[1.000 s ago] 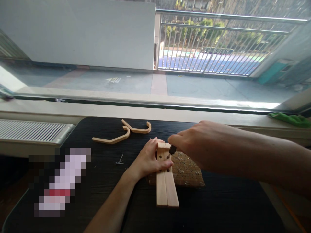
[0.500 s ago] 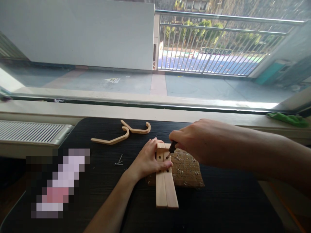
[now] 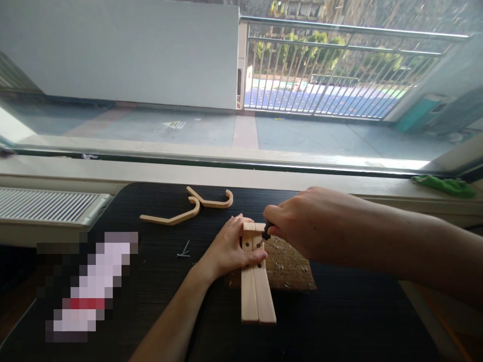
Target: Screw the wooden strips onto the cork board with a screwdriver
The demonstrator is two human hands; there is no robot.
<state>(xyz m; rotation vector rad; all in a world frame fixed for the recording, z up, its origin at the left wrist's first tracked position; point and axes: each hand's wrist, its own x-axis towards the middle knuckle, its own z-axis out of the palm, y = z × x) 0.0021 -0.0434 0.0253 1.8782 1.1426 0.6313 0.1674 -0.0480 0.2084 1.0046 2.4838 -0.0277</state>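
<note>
Two pale wooden slats (image 3: 256, 294) lie side by side on a black table (image 3: 339, 322), running towards me. My left hand (image 3: 230, 249) is closed over their far end, thumb across the top, pressing them down. My right hand (image 3: 302, 223) is closed on a small dark tool (image 3: 266, 231) whose tip meets the far end of the right slat. Under the slats lies a brown perforated board (image 3: 290, 264) with many small holes.
Two curved wooden hook pieces (image 3: 188, 208) lie at the back of the table. A small metal piece (image 3: 184, 250) sits left of my hand. A blurred white and red object (image 3: 90, 286) lies at the left. A radiator grille (image 3: 49, 205) and a window sill (image 3: 226, 173) are behind.
My right hand has shifted very slightly at the slat's far end with the tool; the slats and my left hand stay where they were.
</note>
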